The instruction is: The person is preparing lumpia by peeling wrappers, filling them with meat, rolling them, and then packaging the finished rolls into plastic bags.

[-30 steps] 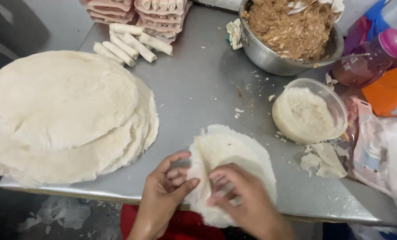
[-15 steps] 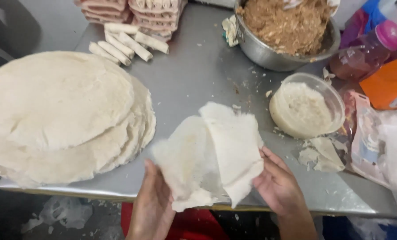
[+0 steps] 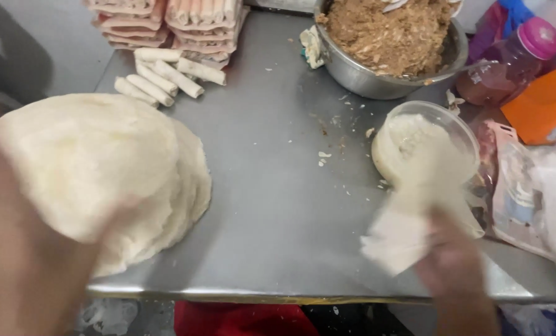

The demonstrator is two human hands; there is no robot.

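Observation:
My right hand [image 3: 455, 261] is blurred near the table's front right edge and holds a thin white wrapper piece [image 3: 402, 233] just below the clear tub of pale paste [image 3: 424, 149]. My left hand [image 3: 35, 249] is blurred at the front left, over the stack of round white wrappers [image 3: 103, 168], and touches its top sheet; whether it grips the sheet is unclear. A steel bowl of brown filling [image 3: 390, 37] stands at the back.
Several rolled spring rolls [image 3: 166, 78] lie at the back left beside stacked trays of rolls [image 3: 166, 18]. A pink-capped bottle [image 3: 514, 59], an orange item [image 3: 542, 102] and plastic bags [image 3: 539, 193] crowd the right. The steel table [image 3: 278, 186] carries crumbs.
The hands pulled the wrapper apart and separated. My right hand carried a piece right toward the paste tub; my left hand swung left onto the wrapper stack.

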